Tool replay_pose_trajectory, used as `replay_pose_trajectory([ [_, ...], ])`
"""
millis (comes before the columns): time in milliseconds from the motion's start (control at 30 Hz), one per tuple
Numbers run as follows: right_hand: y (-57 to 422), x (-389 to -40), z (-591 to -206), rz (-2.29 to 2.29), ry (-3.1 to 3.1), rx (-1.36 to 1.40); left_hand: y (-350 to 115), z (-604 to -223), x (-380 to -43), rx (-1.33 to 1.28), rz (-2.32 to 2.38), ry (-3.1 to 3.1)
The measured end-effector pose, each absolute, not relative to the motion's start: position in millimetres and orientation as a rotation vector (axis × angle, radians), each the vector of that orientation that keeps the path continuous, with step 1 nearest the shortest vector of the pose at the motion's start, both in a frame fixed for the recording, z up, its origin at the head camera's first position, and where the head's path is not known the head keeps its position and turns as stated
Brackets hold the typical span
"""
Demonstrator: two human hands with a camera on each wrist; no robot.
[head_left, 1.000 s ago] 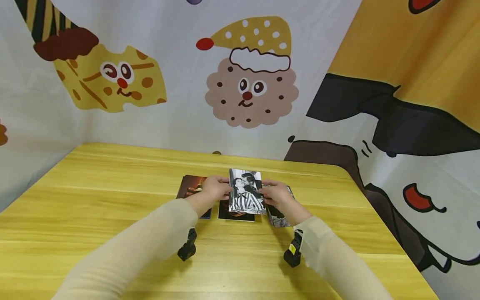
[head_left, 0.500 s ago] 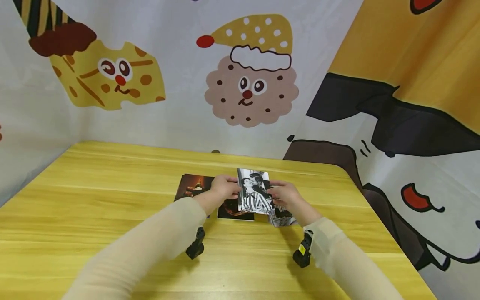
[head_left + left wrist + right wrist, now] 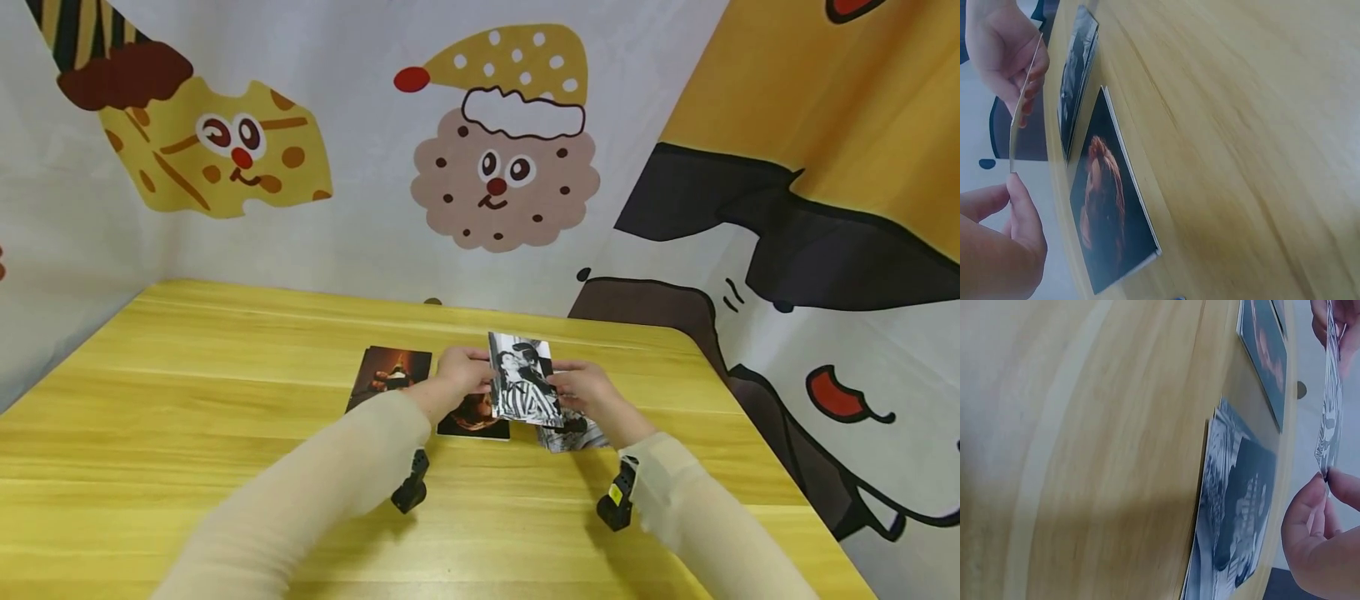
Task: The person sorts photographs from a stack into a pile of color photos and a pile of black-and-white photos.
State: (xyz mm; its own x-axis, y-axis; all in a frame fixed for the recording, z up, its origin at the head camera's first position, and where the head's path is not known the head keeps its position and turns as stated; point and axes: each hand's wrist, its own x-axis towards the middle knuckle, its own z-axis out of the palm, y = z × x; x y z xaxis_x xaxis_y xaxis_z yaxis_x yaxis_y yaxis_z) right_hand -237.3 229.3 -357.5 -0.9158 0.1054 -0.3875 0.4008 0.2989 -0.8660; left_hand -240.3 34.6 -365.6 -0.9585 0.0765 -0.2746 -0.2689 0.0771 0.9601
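Both hands pinch a black-and-white photo card by its opposite side edges. The left hand has the left edge between thumb and fingers, the right hand the right edge. In both wrist views the card is seen nearly edge-on, raised above the table. Below it lies a pile of black-and-white photo cards, partly covered by the held card and right hand in the head view. A dark card pile showing a reddish-haired figure lies left of that, under the left hand.
Farther left, another pile with a brown-toned photo lies partly behind the left forearm. The wooden table runs back to a cartoon-printed curtain. Each wrist carries a small black camera.
Both hands have moved right together with the held photo card, from over the middle pile toward the black-and-white pile. More of the brown-toned photo on the left now shows.
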Motion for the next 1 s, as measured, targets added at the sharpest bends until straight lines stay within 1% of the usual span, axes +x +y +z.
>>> replay_pose_trajectory([
  [433,249.3,-234.3,-353.5,-1.624,2.335,0.496,57.5,-367.0,-240.8,-0.185,1.925,2.119],
  [700,262.9,-233.8,-360.1,-1.563,2.392,0.544,75.6,-367.7,-241.1,-0.223,1.833,2.170],
  [1000,276.4,-235.1,-366.8,-1.523,2.447,0.593,88.7,-370.1,-236.2,-0.189,1.873,2.120],
])
